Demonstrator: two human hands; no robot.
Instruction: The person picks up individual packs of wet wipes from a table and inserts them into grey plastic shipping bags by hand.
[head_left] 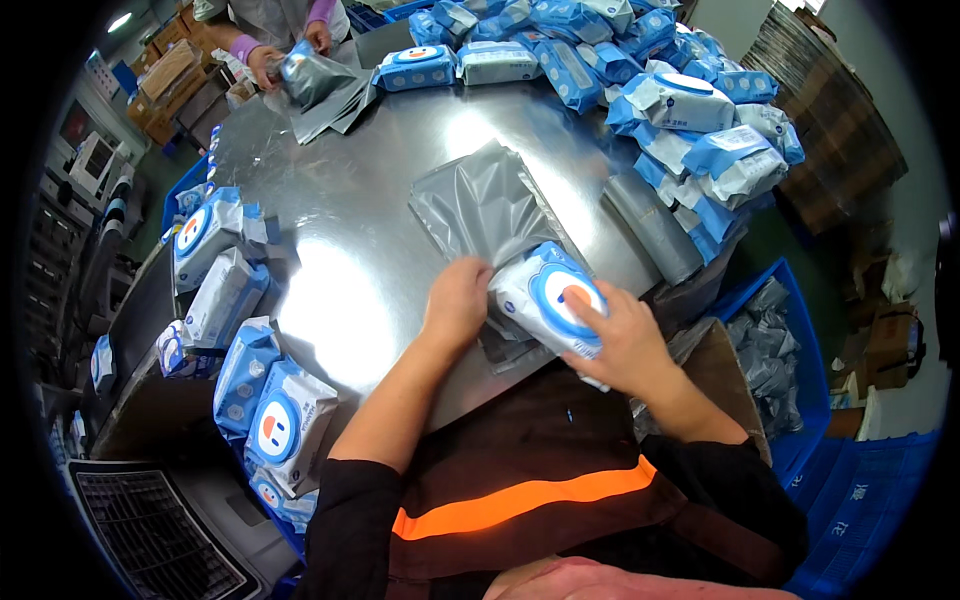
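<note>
My right hand (630, 345) is closed round a blue-and-white pack of wet wipes (540, 305), tilted, with its lid facing up. My left hand (458, 300) pinches the near edge of a grey plastic mailing bag (475, 200) beside the pack's left end. That bag lies on top of other grey bags, flat on the metal table (340, 265). The pack's left end meets the bag's near edge; whether any of it is inside I cannot tell.
A big heap of wipes packs (690, 105) covers the table's far right, near a grey bag roll (655, 225). More packs (290, 425) line the left edge. Across the table, a co-worker's hands (268, 68) handle a grey bag. A blue crate (815, 370) of grey parcels stands right.
</note>
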